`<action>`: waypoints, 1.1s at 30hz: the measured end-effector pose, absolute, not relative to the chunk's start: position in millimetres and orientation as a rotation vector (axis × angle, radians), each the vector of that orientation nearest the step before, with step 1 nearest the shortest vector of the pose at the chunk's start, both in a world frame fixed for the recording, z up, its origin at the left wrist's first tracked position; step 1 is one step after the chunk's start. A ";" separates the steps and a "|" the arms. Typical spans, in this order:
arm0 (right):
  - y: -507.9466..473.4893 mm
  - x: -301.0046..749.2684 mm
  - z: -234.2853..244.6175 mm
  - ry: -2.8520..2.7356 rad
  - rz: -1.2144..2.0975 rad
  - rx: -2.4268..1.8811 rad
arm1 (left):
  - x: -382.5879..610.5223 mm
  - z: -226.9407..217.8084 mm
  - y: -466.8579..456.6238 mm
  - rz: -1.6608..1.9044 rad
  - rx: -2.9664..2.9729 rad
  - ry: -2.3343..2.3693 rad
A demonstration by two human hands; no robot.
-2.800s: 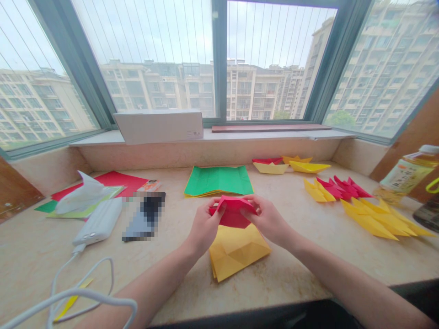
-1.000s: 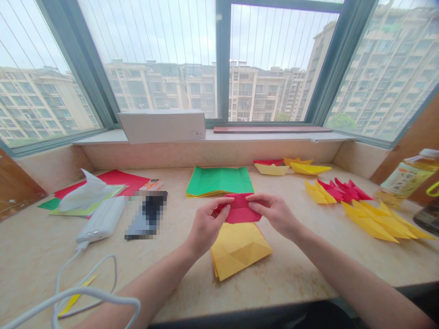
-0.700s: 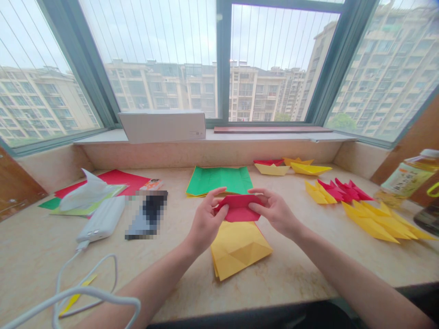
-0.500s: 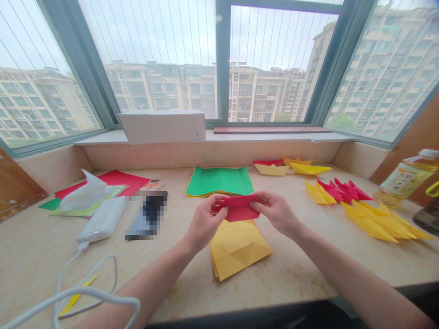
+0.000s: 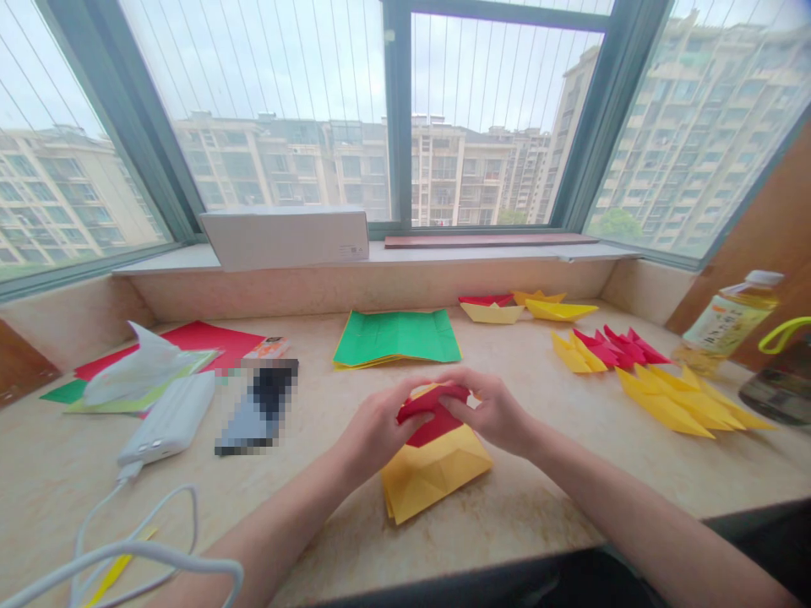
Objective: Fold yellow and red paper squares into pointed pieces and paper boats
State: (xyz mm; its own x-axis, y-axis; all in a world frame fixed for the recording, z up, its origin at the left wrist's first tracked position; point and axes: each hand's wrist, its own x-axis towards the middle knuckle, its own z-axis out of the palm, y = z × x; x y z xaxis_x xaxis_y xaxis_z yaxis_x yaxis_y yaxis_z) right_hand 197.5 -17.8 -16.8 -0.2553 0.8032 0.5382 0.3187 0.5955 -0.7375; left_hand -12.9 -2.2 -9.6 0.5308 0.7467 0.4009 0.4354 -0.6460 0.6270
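Observation:
Between my two hands is a folded piece of red paper point(image 5: 437, 415), held above the counter. My left hand point(image 5: 385, 420) grips its left side, thumb on the near face. On the right side, my right hand point(image 5: 491, 407) pinches it with the thumb in front and the fingers curled over the top. Below lies a stack of folded yellow paper point(image 5: 437, 473), partly hidden by the red piece. Just beyond my hands sits a pile of creased green paper point(image 5: 399, 335) with yellow sheets under it.
Folded paper boats point(image 5: 561, 311) stand at the back right. Yellow folded pieces point(image 5: 688, 397) and red ones point(image 5: 624, 346) lie near a bottle point(image 5: 728, 317). At left are a power bank point(image 5: 168, 418) with a white cable point(image 5: 158, 553), a blurred phone-like object point(image 5: 257, 409), tissues point(image 5: 136, 367) and red sheets point(image 5: 215, 338).
The red paper has tipped and bowed, and my fingers have curled further over its top edge. Both hands have come slightly lower in view. The whole view has shifted a little.

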 end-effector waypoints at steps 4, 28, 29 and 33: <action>-18.4 196.9 -16.6 -1.744 0.793 -0.885 | -14.3 -4.8 -4.1 0.948 2.367 0.967; -23.6 187.7 -19.5 -1.682 0.932 -0.727 | -12.7 -3.0 -8.7 0.685 2.760 0.938; -23.8 188.5 -19.5 -1.699 0.936 -0.715 | -12.1 -3.6 -8.7 0.702 2.743 0.912; -23.8 192.9 -17.8 -1.800 0.812 -0.724 | -11.2 -0.8 -8.6 0.710 2.664 0.840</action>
